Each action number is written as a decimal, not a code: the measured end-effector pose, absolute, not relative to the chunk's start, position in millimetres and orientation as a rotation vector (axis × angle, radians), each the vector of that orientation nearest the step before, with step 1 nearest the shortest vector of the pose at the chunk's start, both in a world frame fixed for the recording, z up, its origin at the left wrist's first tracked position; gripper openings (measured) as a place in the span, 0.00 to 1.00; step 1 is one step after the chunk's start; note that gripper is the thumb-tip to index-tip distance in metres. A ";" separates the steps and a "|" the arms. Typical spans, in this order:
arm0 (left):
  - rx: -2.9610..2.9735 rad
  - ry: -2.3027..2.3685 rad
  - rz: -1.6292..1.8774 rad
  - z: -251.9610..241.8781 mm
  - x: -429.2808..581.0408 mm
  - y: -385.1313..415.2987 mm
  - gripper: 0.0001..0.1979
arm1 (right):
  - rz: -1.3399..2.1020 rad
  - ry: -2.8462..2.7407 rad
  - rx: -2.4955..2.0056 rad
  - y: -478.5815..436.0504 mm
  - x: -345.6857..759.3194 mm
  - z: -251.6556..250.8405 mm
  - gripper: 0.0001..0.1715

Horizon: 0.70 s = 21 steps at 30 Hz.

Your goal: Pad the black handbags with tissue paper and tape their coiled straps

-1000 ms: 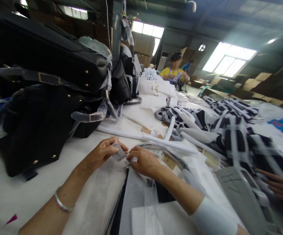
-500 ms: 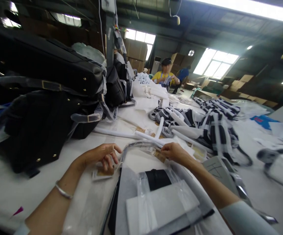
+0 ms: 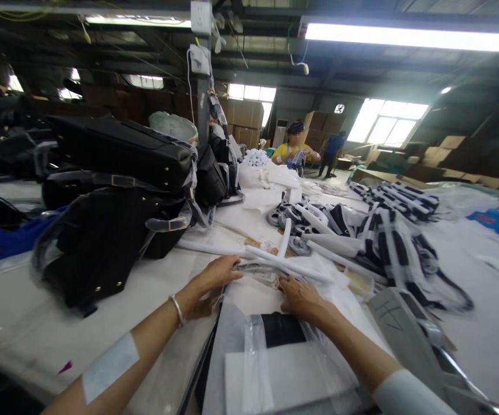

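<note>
In front of me lies a bag, its black body (image 3: 284, 329) showing between clear plastic and a white sheet (image 3: 232, 377). A plastic-wrapped handle (image 3: 256, 267) arches from its top. My left hand (image 3: 218, 275) is closed on the left part of that handle, thumb and fingers pressed together. My right hand (image 3: 300, 296) has its fingers curled at the handle's right side, with the fingertips partly hidden. White foam-like tubes (image 3: 288, 265) lie just beyond both hands.
Black bags (image 3: 120, 150) are piled on the left, beside a blue object (image 3: 22, 233). Rolls and striped straps (image 3: 399, 242) are heaped on the right. A grey metal-edged device (image 3: 400, 331) stands at my right forearm. Across the table (image 3: 154, 305) a person in yellow (image 3: 293, 153) handles something.
My left hand has moved right and closed on the handle. My right hand has come slightly lower and nearer the bag. The camera view has tilted up, so the scene sits lower.
</note>
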<state>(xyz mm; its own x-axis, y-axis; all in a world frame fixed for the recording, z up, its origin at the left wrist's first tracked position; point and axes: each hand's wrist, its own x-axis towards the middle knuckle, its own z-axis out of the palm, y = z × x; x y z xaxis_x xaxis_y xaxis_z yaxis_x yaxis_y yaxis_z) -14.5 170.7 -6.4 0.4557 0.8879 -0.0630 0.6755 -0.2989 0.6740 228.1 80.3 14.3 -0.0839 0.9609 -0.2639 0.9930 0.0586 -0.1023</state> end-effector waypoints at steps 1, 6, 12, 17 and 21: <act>2.116 1.309 0.413 -5.9 -5.0 172.5 0.17 | -0.405 2.194 2.037 77.8 230.5 16.8 0.22; 2.269 1.283 0.378 -8.1 21.0 170.5 0.10 | -0.469 2.216 2.148 75.9 248.9 36.1 0.09; 2.295 1.140 0.487 -16.7 10.3 156.8 0.14 | -0.442 2.446 2.721 111.0 275.5 55.1 0.12; 2.224 1.091 0.550 -23.4 4.4 151.3 0.09 | -1.048 2.234 2.614 139.7 282.5 35.2 0.10; 2.204 1.099 0.595 -18.2 -5.2 154.8 0.07 | -1.522 2.038 2.330 141.7 274.9 18.5 0.10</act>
<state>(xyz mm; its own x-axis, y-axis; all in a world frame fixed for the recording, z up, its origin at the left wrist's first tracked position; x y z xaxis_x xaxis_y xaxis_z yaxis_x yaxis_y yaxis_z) -5.2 154.8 -18.2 0.5573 0.8210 0.1241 0.5526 -0.4783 0.6825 274.9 141.7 18.5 -0.0622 0.9131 -0.4030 0.6460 -0.2710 -0.7136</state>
